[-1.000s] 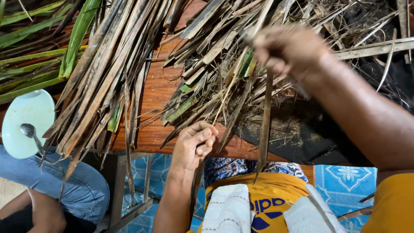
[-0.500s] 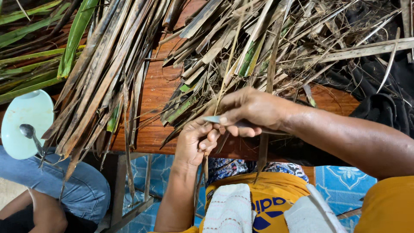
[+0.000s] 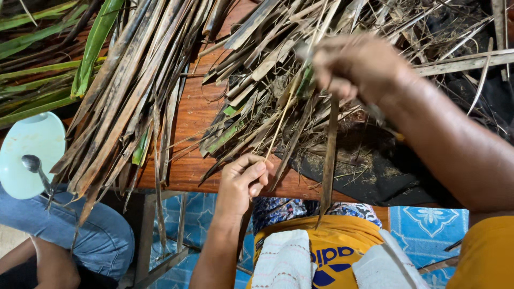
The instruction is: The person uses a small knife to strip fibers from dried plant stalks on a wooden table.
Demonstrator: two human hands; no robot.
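Observation:
My left hand (image 3: 241, 184) sits at the near edge of the wooden table (image 3: 193, 115), its fingers pinched on the lower end of a thin pale leaf rib (image 3: 278, 126). The rib slants up to my right hand (image 3: 358, 67), which is raised over the heap of dry strips and blurred by motion. That hand is closed on a small knife, with a greyish blade tip (image 3: 301, 52) showing at its left. From under the right hand a dark brown leaf strip (image 3: 329, 160) hangs straight down towards my lap.
Long dry leaf strips (image 3: 128, 91) and green leaves (image 3: 43, 69) cover the table's left. A pale green plate (image 3: 24, 144) with a spoon (image 3: 38, 168) rests at the left edge, above another person's jeans-clad leg (image 3: 99, 238). Black cloth (image 3: 375, 171) lies at the right, a white cloth (image 3: 284, 262) on my lap.
My right hand came down with the knife to my left hand half a second ago, and has since swept back up along the rib. My left hand has stayed in place.

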